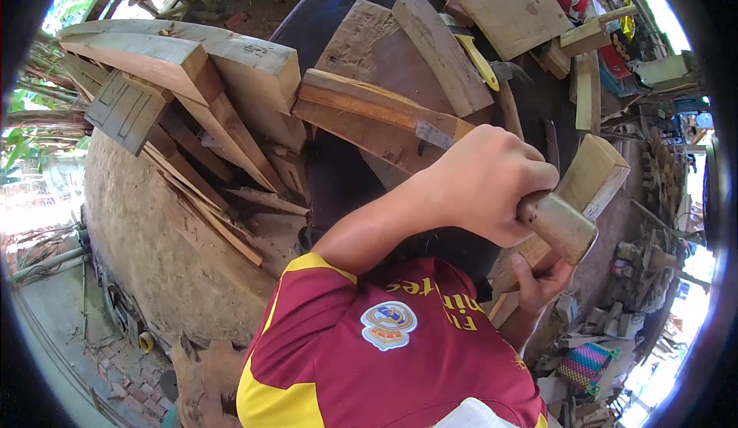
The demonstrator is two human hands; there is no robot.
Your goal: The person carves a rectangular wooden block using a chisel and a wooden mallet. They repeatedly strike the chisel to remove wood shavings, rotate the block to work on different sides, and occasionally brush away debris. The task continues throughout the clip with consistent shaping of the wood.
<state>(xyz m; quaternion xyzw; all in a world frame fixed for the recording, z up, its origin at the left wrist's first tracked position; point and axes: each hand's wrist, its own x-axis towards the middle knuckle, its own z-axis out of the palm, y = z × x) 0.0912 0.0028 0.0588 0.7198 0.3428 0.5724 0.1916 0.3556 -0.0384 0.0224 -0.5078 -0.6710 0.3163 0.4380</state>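
My left hand [496, 186] reaches across to the right, its fist closed round a thick, rounded handle [563, 229] whose blunt end sticks out toward me. The other end is hidden by the fist. Under the handle, a squared wooden block [596, 173] slants from upper right down toward my body. My right hand [544, 280] is at the block's lower end, thumb and fingers on its sides. Beyond my left wrist lies a long board [369, 109] with an orange-brown edge and a pale label near its right end.
Thick beams [254, 66] and thin strips are stacked at the left. Farther off lie a plank [442, 51], a yellow-handled tool [480, 62], a square board [513, 19] and a wooden mallet [588, 36]. A woven bag [586, 365] sits among wood scraps at lower right.
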